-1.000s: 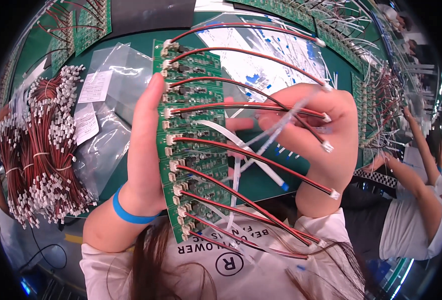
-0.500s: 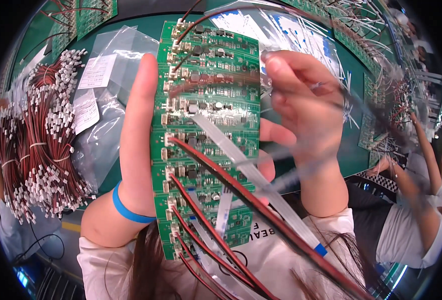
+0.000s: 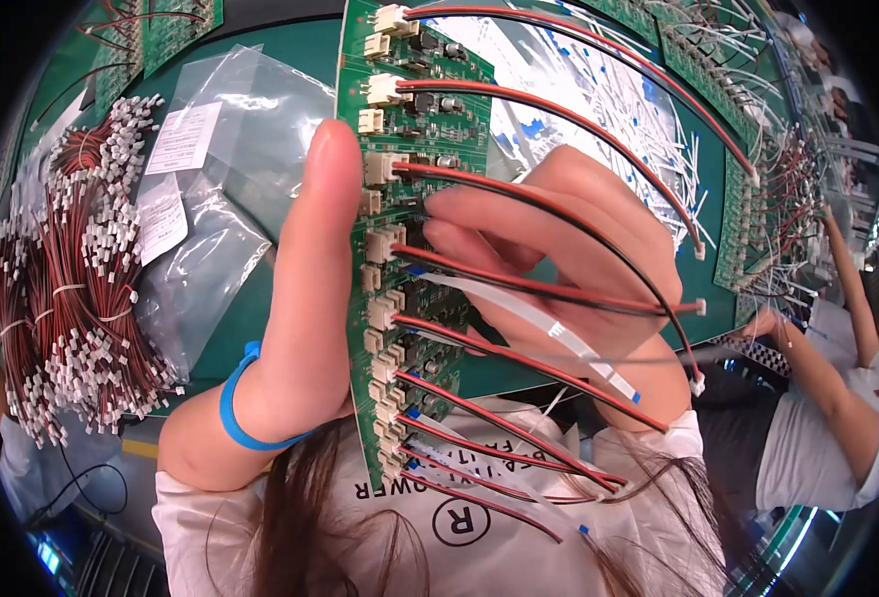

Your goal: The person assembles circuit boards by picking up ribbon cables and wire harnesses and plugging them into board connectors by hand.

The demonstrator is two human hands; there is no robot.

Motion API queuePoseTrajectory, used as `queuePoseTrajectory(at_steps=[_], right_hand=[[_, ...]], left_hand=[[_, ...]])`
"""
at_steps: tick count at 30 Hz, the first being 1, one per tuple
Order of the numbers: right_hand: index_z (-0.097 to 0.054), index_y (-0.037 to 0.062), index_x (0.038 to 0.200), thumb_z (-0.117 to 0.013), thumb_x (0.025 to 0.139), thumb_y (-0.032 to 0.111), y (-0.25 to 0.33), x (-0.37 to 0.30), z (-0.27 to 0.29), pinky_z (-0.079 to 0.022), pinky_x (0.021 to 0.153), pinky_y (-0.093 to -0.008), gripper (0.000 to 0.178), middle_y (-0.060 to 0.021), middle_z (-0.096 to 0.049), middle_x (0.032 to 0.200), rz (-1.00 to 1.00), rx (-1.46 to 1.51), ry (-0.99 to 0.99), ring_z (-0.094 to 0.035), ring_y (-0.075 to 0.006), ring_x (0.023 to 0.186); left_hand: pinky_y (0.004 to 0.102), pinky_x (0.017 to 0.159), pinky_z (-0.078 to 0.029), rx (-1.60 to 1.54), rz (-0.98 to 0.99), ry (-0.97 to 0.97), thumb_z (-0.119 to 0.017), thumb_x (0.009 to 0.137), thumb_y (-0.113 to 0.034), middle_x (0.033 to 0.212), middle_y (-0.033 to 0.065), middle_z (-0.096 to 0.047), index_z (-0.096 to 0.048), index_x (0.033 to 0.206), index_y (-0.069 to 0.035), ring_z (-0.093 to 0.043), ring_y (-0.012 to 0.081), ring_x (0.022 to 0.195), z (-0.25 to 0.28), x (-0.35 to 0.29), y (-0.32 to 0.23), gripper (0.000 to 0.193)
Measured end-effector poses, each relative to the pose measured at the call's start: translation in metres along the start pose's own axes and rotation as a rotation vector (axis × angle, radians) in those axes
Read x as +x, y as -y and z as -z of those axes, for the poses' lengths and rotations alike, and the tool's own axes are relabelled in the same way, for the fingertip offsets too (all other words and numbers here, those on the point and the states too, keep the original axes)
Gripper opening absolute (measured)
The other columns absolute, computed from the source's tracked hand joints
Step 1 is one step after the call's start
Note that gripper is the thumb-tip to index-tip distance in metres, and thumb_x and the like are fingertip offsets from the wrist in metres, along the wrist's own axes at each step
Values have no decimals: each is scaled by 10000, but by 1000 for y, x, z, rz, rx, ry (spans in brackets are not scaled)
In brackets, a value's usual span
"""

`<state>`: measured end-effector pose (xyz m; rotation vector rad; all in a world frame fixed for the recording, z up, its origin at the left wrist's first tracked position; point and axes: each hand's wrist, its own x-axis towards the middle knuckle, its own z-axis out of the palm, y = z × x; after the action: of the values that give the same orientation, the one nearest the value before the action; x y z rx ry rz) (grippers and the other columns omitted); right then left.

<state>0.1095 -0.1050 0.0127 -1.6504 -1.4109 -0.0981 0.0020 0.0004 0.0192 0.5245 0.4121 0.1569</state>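
Note:
A long green circuit board panel (image 3: 358,333) stands upright and tilted in front of me, gripped at its left edge by my left hand (image 3: 305,269). That thumb lies along the edge, and the other fingers are hidden behind the board. Cream connectors (image 3: 387,171) line this side, several with red and black wire leads (image 3: 559,115) hanging out to the right. White flat ribbon cables (image 3: 549,323) also come off the board. My right hand (image 3: 588,234) is closed, its fingertips at the board's face under the leads. Whatever those fingertips pinch is hidden.
Bundles of red and black leads (image 3: 71,269) lie left on the green table (image 3: 280,75), beside clear plastic bags (image 3: 210,249) with paper labels. Loose white ribbon cables (image 3: 608,90) are piled behind. More boards (image 3: 733,219) line the right side, where another person's arm (image 3: 807,368) shows.
The board has tilted and moved up a little, turning its connectors toward me. Its leads have swung out to the right. My right hand has moved from the far edge onto the board's face.

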Motion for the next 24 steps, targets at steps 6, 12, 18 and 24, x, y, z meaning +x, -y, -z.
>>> queuePoseTrajectory(at_steps=[6,12,18,24], right_hand=[[-669,48,938,-767,614,-26,0,-4,4,-386,454,-251,346,-47,-592,690,-17,27,26,-495,-147,527],[-663,27,932,-765,612,-39,0,-6,5,-395,454,-262,343,-70,-629,754,24,-2,44,-506,-164,532],[-665,8,883,-757,583,-70,-1,-4,3,-375,435,-259,324,-75,-615,702,62,-30,-6,-505,-181,502],[-675,-11,787,-759,538,-72,-6,-1,8,-372,442,-263,270,-89,-635,727,145,-68,-29,-475,-170,501]], left_hand=[[320,946,-407,-36,0,548,-158,953,-528,1181,113,-550,-433,1268,-26,-543,191,1063,40,8,-2,653],[321,907,-436,56,28,447,-155,944,-550,1144,114,-567,-438,1264,-38,-561,193,1017,35,0,-3,667],[313,881,-439,203,45,241,-170,941,-559,1121,104,-575,-451,1248,-36,-564,182,986,25,-2,2,668],[280,805,-448,238,73,233,-229,935,-571,1028,73,-606,-511,1184,-44,-575,153,909,24,2,2,647]])
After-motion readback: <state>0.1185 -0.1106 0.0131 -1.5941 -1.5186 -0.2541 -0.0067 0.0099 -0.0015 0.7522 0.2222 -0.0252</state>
